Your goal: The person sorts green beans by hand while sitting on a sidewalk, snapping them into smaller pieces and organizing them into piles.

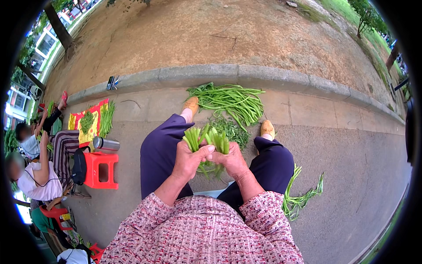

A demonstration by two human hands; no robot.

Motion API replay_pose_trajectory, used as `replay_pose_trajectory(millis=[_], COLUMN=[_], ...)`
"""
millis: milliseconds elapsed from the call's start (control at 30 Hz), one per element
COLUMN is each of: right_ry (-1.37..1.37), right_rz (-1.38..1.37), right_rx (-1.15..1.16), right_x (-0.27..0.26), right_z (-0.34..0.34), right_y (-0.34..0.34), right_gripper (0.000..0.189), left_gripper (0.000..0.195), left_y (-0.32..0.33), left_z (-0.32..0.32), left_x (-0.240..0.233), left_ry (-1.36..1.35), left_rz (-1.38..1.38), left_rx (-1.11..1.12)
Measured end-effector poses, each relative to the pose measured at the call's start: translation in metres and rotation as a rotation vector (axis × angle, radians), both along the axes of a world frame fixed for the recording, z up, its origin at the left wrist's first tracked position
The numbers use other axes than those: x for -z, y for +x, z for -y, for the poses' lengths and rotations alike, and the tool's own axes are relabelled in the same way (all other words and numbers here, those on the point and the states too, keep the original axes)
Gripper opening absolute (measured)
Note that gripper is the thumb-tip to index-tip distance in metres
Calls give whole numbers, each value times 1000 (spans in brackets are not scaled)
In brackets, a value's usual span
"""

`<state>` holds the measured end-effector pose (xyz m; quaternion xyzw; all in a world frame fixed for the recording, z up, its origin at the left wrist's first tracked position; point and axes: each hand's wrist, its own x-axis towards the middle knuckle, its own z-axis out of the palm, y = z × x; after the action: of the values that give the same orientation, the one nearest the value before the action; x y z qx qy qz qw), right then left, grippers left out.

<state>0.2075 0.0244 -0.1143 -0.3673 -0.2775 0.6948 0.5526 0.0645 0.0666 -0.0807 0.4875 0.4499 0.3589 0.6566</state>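
My left hand (188, 161) grips a bundle of short green stems (194, 138). Against it, thumbs nearly together, my right hand (232, 160) is closed on a second bundle of cut green stems (218, 140). Blurred greens hang below both fists. On the paving between my shoes lies a heap of long green vegetable stems (235, 99), with a smaller pile of loose leaves (234, 132) nearer me. A few thin green strips (296, 201) lie on the asphalt to the right of my knee.
A stone kerb (197, 74) runs beyond the heap. At left stand a red plastic stool (101, 180), a metal flask (107, 144) and a red-and-yellow sheet (94, 127) with greens. Several people sit at the left, one in striped trousers (64, 148). A phone-like device (110, 83) rests by the kerb.
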Motion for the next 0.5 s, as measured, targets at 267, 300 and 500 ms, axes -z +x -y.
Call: replay_pose_trajectory(millis=[267,300,500], right_ry=[-31,-32,-100], right_rz=[22,38,174], right_rx=[-97,-100,17], right_x=[6,6,21], right_z=[1,1,-1], right_y=[2,3,9], right_gripper=[36,35,26], left_gripper=[14,14,23], left_y=[3,2,-6], left_z=[6,7,3], left_x=[1,2,6], left_ry=[-65,-85,-116], left_rz=[79,77,9], left_rx=[-31,-25,-67])
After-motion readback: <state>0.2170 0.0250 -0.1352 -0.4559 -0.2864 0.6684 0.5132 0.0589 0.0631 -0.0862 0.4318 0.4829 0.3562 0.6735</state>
